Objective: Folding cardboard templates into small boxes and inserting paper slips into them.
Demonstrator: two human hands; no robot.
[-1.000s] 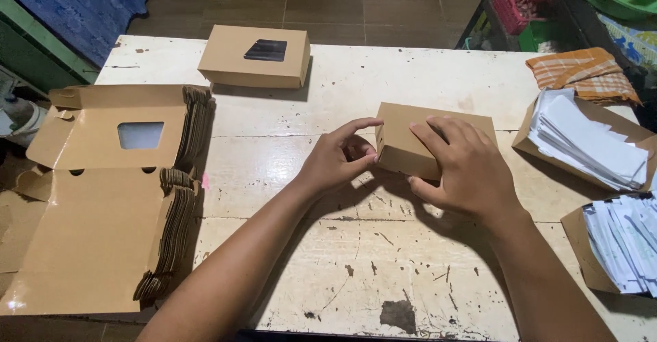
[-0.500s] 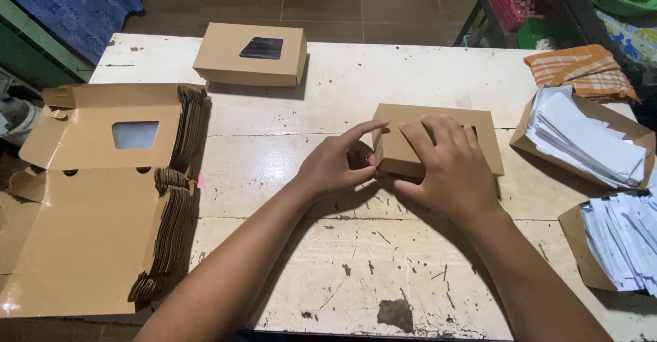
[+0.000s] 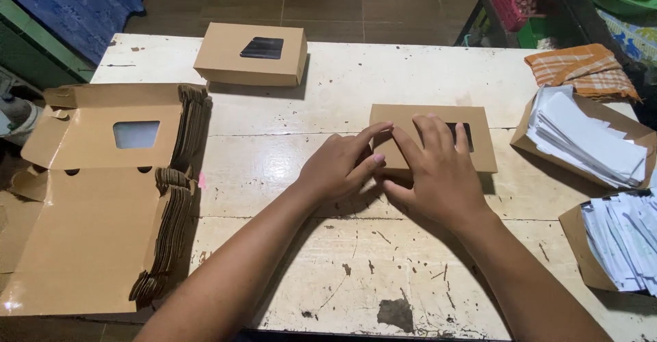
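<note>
On the worn white table (image 3: 287,130), whose paint is chipped and stained, we see one small brown cardboard box (image 3: 479,147) lying flat near the centre, its dark window partly covered. Our left hand (image 3: 339,167) rests at the box's near-left corner with fingers extended and lightly together, fingertips touching the lid edge. Our right hand (image 3: 438,174) lies palm-down over the lid, fingers spread and pressing on the card; neither hand is clamped around the box.

One finished windowed box (image 3: 250,54), smooth kraft card with a dark rectangular film pane, stands at the far side, well apart. At the left edge lies one stack of flat unfolded box blanks (image 3: 96,212), their corrugated-looking edges fanned. At the right, two open card trays hold white paper slips (image 3: 582,136), possibly envelopes; the view is too coarse to tell. One orange checked cloth (image 3: 582,71) lies folded beyond them.
</note>
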